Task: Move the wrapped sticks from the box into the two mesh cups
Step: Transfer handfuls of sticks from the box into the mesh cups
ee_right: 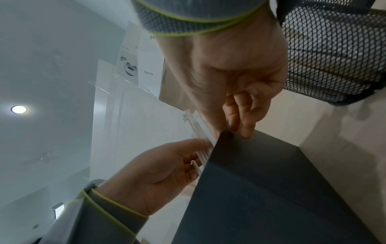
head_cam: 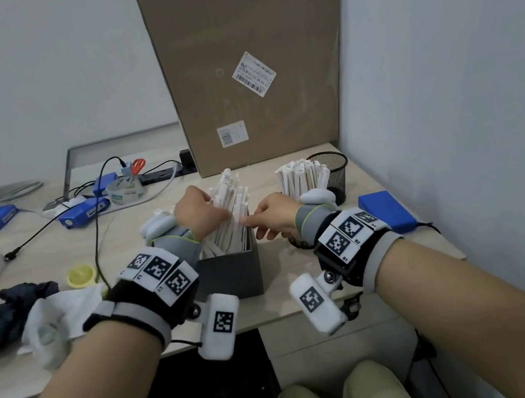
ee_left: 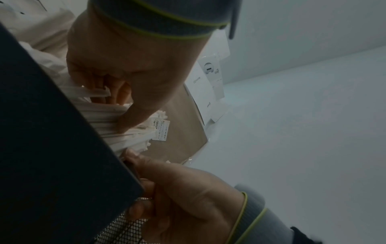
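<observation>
A dark grey box [head_cam: 232,273] stands at the desk's front edge, full of white wrapped sticks [head_cam: 230,200] that lean to the right. My left hand [head_cam: 218,213] grips a bunch of those sticks, thumb [ee_left: 133,120] pressed on them and fingers curled behind. My right hand [head_cam: 252,226] pinches the box's right rim [ee_right: 229,142], thumb inside by the sticks and fingers on the outer wall. One black mesh cup [head_cam: 332,169] stands at the back right. Just left of it, more sticks [head_cam: 299,175] stand upright in a nearer mesh cup [head_cam: 300,244], mostly hidden behind my right wrist.
A tall cardboard carton [head_cam: 248,62] leans on the wall behind the box. A blue case [head_cam: 385,213] lies right of the cups, close to the side wall. To the left lie cables, blue devices [head_cam: 82,211], a tape roll [head_cam: 124,192], a yellow cap [head_cam: 81,276] and crumpled cloths [head_cam: 31,317].
</observation>
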`<state>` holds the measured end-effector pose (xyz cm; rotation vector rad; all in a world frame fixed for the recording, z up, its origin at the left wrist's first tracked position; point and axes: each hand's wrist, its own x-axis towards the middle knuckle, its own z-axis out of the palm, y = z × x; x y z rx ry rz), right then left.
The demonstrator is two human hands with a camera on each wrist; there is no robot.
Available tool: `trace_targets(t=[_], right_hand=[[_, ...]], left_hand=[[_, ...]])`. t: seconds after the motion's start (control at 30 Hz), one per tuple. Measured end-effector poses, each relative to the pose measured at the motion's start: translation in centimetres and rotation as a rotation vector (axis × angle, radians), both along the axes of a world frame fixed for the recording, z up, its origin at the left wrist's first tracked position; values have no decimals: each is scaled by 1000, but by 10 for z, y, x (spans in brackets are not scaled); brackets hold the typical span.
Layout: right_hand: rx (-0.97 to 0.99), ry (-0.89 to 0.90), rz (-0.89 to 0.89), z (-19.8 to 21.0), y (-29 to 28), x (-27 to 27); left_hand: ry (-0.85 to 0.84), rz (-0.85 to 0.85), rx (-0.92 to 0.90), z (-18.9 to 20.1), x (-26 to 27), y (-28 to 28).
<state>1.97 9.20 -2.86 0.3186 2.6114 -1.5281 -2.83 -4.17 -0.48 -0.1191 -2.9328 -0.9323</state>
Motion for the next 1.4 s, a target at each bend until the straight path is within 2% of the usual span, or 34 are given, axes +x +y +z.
trace_targets(t=[0.07,0.27,0.5,0.73,0.9,1.1,1.23,1.4], right_hand=[[16,-3,-5,0,0,-1],[56,-31,-4,-3,0,-7],[51,-44,-17,-2,-1,-4],[47,-43,-9,-2,0,-5],[68,-51,14,1,0,-7],[68,-55,29,2,1,-6],[70,-52,38,2,1,-6],[190,26,44,1,1,-9]], left_hand=[[10,-21,-5,-1,-1,-4],[-50,-85,-191,-3,2,-6],[-63,-132,-216,-3,2,-4],[20,-152,-81,-2,-1,-14],[16,-174,-93,5,0,-16],[-1,-252,153,10,-3,-21],[57,-307,227,9,-2,-23],[124,-246,374,8,2,-26]])
